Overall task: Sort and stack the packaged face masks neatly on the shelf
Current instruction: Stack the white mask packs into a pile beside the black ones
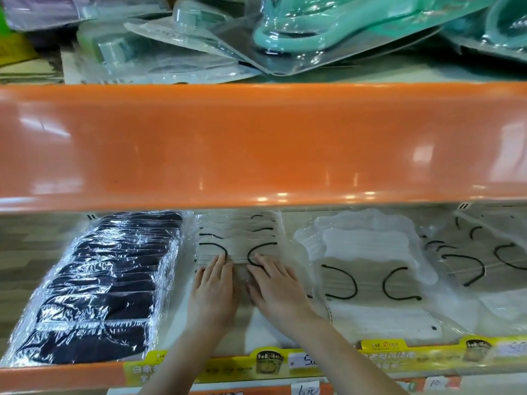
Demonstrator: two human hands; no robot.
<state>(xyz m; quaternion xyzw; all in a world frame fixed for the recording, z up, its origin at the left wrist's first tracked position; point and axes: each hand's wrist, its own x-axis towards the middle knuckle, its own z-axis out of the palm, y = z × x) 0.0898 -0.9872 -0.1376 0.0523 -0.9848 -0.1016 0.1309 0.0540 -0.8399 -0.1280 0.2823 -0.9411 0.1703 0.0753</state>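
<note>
Here your left hand [212, 292] and right hand [278, 287] lie side by side on the shelf [399, 320], palms down, fingers straight and flat, gripping nothing. Both sets of fingertips press on the near edge of the white mask stack [238, 243], a pile of clear-wrapped white masks with black ear loops that runs from your fingers back under the orange upper shelf edge [262, 143]. Your left fingertips touch the packet beside the left loop, and your right fingertips lie on the right loop.

Just left of your left hand lies the black mask row [105, 286], dark masks in shiny clear wrap overlapping from the front lip to the back. Just right of your right hand, more white mask packets [368, 263] lie loosely overlapped, some skewed, and a further loose pile [490, 252] sits at the far right. Along the front lip under your forearms runs a yellow price strip [370, 357] with handwritten tags. Above the orange edge, on the shelf overhead, blister packs with teal items [299, 32] lie heaped.
</note>
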